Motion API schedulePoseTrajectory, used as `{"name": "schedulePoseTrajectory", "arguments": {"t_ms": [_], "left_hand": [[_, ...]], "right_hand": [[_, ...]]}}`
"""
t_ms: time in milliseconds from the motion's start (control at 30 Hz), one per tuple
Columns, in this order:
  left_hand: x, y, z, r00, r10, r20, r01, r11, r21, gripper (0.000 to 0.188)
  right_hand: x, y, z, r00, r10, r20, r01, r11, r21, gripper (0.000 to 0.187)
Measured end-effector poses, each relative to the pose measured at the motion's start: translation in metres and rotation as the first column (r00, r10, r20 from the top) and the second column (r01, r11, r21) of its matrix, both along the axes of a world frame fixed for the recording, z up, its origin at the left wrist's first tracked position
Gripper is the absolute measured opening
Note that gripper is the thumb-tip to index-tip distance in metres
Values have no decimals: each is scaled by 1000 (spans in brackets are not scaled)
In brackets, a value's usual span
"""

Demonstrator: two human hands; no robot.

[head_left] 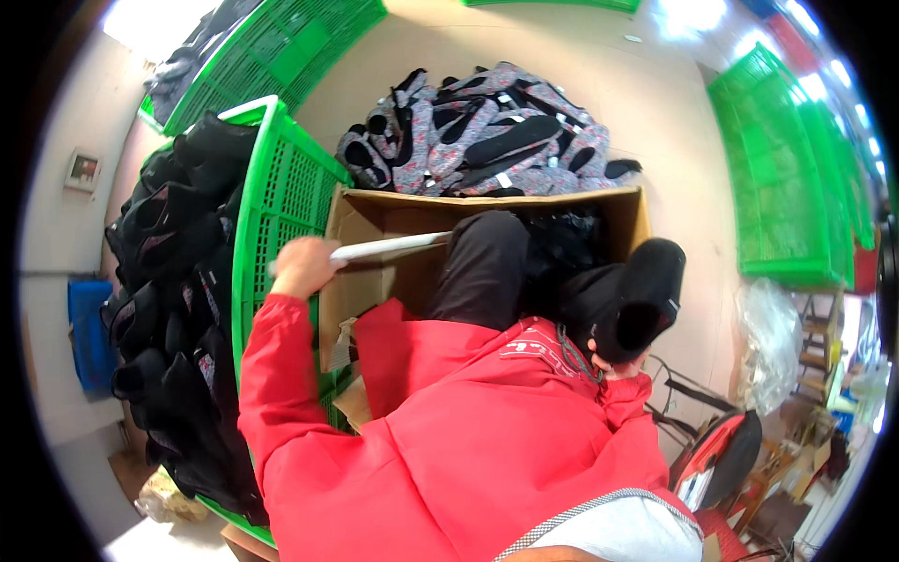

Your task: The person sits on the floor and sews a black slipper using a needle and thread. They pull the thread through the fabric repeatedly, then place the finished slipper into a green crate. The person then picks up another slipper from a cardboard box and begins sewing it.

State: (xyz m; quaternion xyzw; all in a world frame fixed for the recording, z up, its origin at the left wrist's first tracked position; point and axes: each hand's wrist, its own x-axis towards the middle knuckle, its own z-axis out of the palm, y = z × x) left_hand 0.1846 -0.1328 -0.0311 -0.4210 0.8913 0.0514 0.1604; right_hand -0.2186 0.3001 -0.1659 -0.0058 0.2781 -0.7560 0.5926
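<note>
My left hand [307, 267] is closed around one end of a white rod [393, 245]. The rod points right, across the open cardboard box, and reaches my knee. At the right, my right hand [618, 363] grips a black fabric shoe upper [651, 281] near its opening; the closed, rounded end points up and away from me. My fingers are partly hidden behind the upper. Beyond the box lies a heap of grey, red-flecked uppers with black parts [487, 131].
Black uppers [178, 281] fill a green crate [281, 187] on my left. The cardboard box [506, 199] stands around my knees, with black plastic [567, 234] inside. Stacked green crates [777, 178] stand at the far right, above clear plastic wrap [768, 337].
</note>
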Motion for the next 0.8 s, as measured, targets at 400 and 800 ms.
{"name": "schedulePoseTrajectory", "arguments": {"t_ms": [400, 800], "left_hand": [[-19, -65, -168, 947, -187, -262, 109, 952, -286, 6], [-48, -89, -213, 919, -193, -344, 12, 886, -463, 10]], "right_hand": [[-14, -13, -15, 987, 153, -58, -149, 987, 62, 84], [-4, -47, 20, 977, 213, 1, -209, 959, 193, 79]]}}
